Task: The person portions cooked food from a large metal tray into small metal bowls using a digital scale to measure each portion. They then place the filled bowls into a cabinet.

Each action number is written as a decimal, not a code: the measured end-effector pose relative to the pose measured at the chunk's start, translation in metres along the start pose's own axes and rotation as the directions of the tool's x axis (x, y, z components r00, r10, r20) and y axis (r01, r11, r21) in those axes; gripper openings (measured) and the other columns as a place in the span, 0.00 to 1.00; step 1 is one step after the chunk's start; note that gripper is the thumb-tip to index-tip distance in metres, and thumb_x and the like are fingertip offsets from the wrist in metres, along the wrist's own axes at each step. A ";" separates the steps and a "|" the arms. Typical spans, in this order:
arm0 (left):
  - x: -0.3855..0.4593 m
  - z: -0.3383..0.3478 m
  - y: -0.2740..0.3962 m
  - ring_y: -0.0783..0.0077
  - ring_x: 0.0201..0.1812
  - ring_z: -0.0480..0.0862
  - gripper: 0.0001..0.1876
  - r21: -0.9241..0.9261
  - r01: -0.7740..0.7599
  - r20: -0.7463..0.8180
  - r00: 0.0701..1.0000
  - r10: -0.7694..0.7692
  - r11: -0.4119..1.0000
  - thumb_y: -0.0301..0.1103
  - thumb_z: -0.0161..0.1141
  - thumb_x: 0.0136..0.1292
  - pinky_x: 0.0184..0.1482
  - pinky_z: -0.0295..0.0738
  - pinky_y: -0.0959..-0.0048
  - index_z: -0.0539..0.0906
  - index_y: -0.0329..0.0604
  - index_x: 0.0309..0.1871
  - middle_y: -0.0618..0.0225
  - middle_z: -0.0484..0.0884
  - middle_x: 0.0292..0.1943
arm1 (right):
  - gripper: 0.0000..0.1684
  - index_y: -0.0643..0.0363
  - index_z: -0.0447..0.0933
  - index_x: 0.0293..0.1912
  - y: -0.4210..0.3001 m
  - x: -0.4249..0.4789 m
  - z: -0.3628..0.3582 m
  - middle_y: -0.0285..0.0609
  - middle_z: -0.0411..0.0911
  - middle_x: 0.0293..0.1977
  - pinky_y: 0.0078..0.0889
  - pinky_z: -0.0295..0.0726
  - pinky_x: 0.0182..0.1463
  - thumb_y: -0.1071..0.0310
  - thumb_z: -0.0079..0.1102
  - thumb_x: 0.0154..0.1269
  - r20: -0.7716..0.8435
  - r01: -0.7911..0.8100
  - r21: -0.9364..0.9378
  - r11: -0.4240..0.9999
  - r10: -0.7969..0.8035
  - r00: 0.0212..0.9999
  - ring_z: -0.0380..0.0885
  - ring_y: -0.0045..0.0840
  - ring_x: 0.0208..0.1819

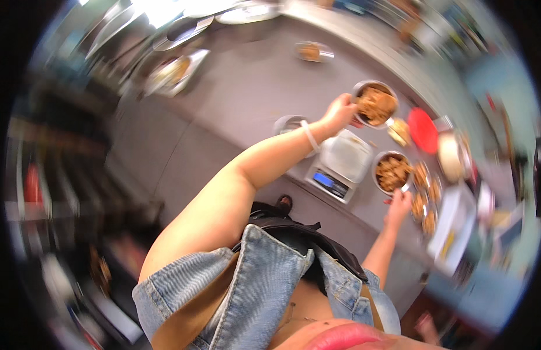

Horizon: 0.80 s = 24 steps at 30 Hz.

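My left hand (pixel 342 111) grips the rim of a metal bowl (pixel 375 104) filled with brown food pieces. Below it, my right hand (pixel 399 208) holds the near edge of a second metal bowl (pixel 392 173), which contains smaller brown chunks. Between my arms a digital kitchen scale (pixel 329 181) with a lit display sits near the table edge, and a translucent plastic container (pixel 347 155) rests on its platform. Partly behind my left wrist is another round metal bowl (pixel 288 124). A pale yellow item (pixel 399 132), too blurred to name, lies beside the left-hand bowl.
A red round lid (pixel 423 130) and a cream-coloured tub (pixel 452 155) stand to the right. Several small food-filled containers (pixel 421 203) and a white tray (pixel 454 227) are near my right hand. Farther off are a small food dish (pixel 314 51) and another tray (pixel 178 72) on the grey table (pixel 248 74).
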<state>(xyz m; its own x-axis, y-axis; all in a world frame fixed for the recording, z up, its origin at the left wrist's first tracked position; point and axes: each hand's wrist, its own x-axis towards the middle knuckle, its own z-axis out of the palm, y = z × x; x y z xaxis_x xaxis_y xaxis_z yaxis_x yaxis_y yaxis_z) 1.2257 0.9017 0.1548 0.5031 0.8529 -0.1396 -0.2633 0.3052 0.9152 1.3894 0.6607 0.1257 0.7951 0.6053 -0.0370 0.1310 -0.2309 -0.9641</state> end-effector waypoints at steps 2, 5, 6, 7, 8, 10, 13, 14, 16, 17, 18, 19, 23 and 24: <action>-0.055 -0.073 0.048 0.67 0.27 0.81 0.06 0.083 -0.117 -0.140 0.982 0.128 0.990 0.27 0.46 0.59 0.27 0.81 0.73 0.66 0.32 0.33 0.62 0.71 0.28 | 0.07 0.60 0.67 0.29 -0.032 -0.011 0.034 0.35 0.68 0.22 0.20 0.73 0.21 0.69 0.49 0.60 0.180 0.163 0.008 0.987 -0.162 0.970 0.68 0.16 0.18; -0.181 -0.192 0.076 0.70 0.27 0.80 0.06 0.335 -0.246 -0.344 0.866 0.361 0.910 0.28 0.46 0.58 0.26 0.80 0.73 0.65 0.32 0.31 0.63 0.70 0.28 | 0.07 0.60 0.64 0.28 -0.072 -0.068 0.102 0.35 0.69 0.25 0.18 0.71 0.25 0.70 0.46 0.62 0.517 0.275 0.123 0.954 -0.298 0.803 0.67 0.15 0.21; -0.232 -0.239 0.088 0.70 0.27 0.80 0.07 0.378 -0.214 -0.460 0.801 0.384 0.901 0.27 0.46 0.58 0.26 0.79 0.74 0.67 0.31 0.33 0.62 0.71 0.29 | 0.07 0.61 0.64 0.29 -0.087 -0.087 0.141 0.36 0.70 0.26 0.18 0.70 0.25 0.70 0.45 0.62 0.614 0.274 0.089 0.958 -0.269 0.742 0.67 0.15 0.21; -0.280 -0.279 0.090 0.71 0.29 0.80 0.08 0.343 -0.263 -0.551 0.721 0.420 0.902 0.26 0.45 0.58 0.26 0.80 0.73 0.68 0.30 0.38 0.62 0.72 0.30 | 0.06 0.61 0.65 0.29 -0.099 -0.115 0.174 0.35 0.70 0.26 0.18 0.70 0.25 0.71 0.45 0.62 0.691 0.291 0.141 0.946 -0.304 0.656 0.67 0.15 0.21; -0.335 -0.317 0.084 0.71 0.30 0.80 0.09 0.402 -0.251 -0.652 0.597 0.467 0.881 0.26 0.45 0.58 0.26 0.80 0.73 0.67 0.30 0.40 0.62 0.73 0.31 | 0.06 0.61 0.65 0.29 -0.103 -0.146 0.211 0.35 0.70 0.25 0.18 0.69 0.25 0.71 0.46 0.61 0.758 0.213 0.202 0.956 -0.291 0.584 0.67 0.15 0.21; -0.451 -0.392 0.075 0.70 0.34 0.79 0.10 0.441 -0.150 -0.788 0.408 0.461 0.885 0.26 0.45 0.59 0.27 0.81 0.72 0.67 0.32 0.44 0.61 0.73 0.34 | 0.05 0.61 0.65 0.29 -0.124 -0.230 0.278 0.34 0.68 0.24 0.17 0.69 0.25 0.72 0.47 0.61 0.893 0.153 0.212 0.965 -0.255 0.371 0.67 0.15 0.20; -0.634 -0.448 0.031 0.69 0.31 0.80 0.06 0.393 -0.099 -0.914 0.063 0.400 0.914 0.26 0.44 0.60 0.27 0.80 0.73 0.67 0.34 0.38 0.63 0.73 0.32 | 0.12 0.58 0.60 0.23 -0.102 -0.364 0.366 0.31 0.60 0.19 0.18 0.69 0.21 0.72 0.49 0.60 0.984 0.104 0.162 0.981 -0.169 0.064 0.67 0.14 0.18; -0.683 -0.455 0.021 0.67 0.32 0.81 0.07 0.373 -0.158 -0.928 -0.084 0.363 0.914 0.26 0.43 0.62 0.28 0.81 0.73 0.67 0.34 0.41 0.60 0.74 0.36 | 0.12 0.58 0.61 0.23 -0.089 -0.411 0.391 0.31 0.62 0.19 0.17 0.70 0.22 0.71 0.50 0.60 0.995 0.114 0.094 0.989 -0.091 -0.028 0.68 0.14 0.18; -0.777 -0.465 -0.005 0.64 0.31 0.81 0.08 0.293 -0.230 -0.930 -0.294 0.221 0.928 0.26 0.43 0.63 0.28 0.82 0.71 0.65 0.33 0.43 0.56 0.75 0.38 | 0.08 0.61 0.66 0.26 -0.061 -0.513 0.428 0.34 0.67 0.20 0.16 0.71 0.22 0.69 0.51 0.59 0.983 0.032 -0.046 0.998 0.051 -0.177 0.68 0.15 0.18; -0.818 -0.467 -0.010 0.63 0.30 0.81 0.08 0.288 -0.266 -0.908 -0.382 0.174 0.920 0.26 0.44 0.63 0.27 0.82 0.70 0.65 0.33 0.43 0.55 0.75 0.37 | 0.08 0.62 0.67 0.27 -0.053 -0.562 0.441 0.34 0.68 0.20 0.16 0.71 0.22 0.69 0.51 0.59 0.955 0.001 -0.091 0.996 0.088 -0.284 0.68 0.15 0.18; -0.853 -0.473 -0.018 0.63 0.29 0.81 0.08 0.278 -0.300 -0.865 -0.490 0.102 0.912 0.27 0.45 0.62 0.28 0.82 0.69 0.65 0.32 0.43 0.54 0.76 0.34 | 0.08 0.62 0.67 0.27 -0.054 -0.608 0.448 0.34 0.68 0.20 0.16 0.70 0.20 0.69 0.50 0.58 0.923 0.000 -0.155 0.988 0.145 -0.356 0.69 0.15 0.18; -0.885 -0.481 -0.027 0.62 0.28 0.81 0.09 0.270 -0.337 -0.812 -0.583 0.025 0.902 0.27 0.46 0.62 0.28 0.82 0.67 0.65 0.32 0.42 0.53 0.76 0.32 | 0.08 0.62 0.66 0.27 -0.045 -0.648 0.460 0.35 0.69 0.20 0.17 0.70 0.20 0.69 0.50 0.58 0.883 0.038 -0.173 0.984 0.172 -0.436 0.69 0.16 0.17; -0.975 -0.524 -0.029 0.63 0.26 0.80 0.09 0.349 -0.431 -0.731 -0.680 -0.046 0.832 0.30 0.50 0.59 0.31 0.81 0.64 0.68 0.32 0.37 0.55 0.77 0.28 | 0.10 0.63 0.65 0.26 -0.028 -0.767 0.490 0.39 0.71 0.20 0.21 0.71 0.21 0.68 0.50 0.58 0.798 0.000 -0.182 0.983 0.148 -0.584 0.72 0.20 0.17; -0.995 -0.535 -0.025 0.63 0.26 0.80 0.09 0.366 -0.434 -0.693 -0.717 -0.070 0.823 0.31 0.50 0.59 0.33 0.81 0.64 0.69 0.32 0.35 0.56 0.77 0.27 | 0.10 0.63 0.65 0.25 -0.026 -0.786 0.492 0.39 0.71 0.20 0.21 0.71 0.21 0.68 0.50 0.58 0.782 -0.009 -0.190 0.982 0.146 -0.606 0.72 0.20 0.17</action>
<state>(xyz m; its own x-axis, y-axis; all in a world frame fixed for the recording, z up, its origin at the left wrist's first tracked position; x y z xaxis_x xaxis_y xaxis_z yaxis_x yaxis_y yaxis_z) 0.2912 0.2719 0.0686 -0.9133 -0.3391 -0.2258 -0.1337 -0.2740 0.9524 0.4692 0.5659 0.0504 -0.9257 0.1957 -0.3237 0.2339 -0.3764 -0.8964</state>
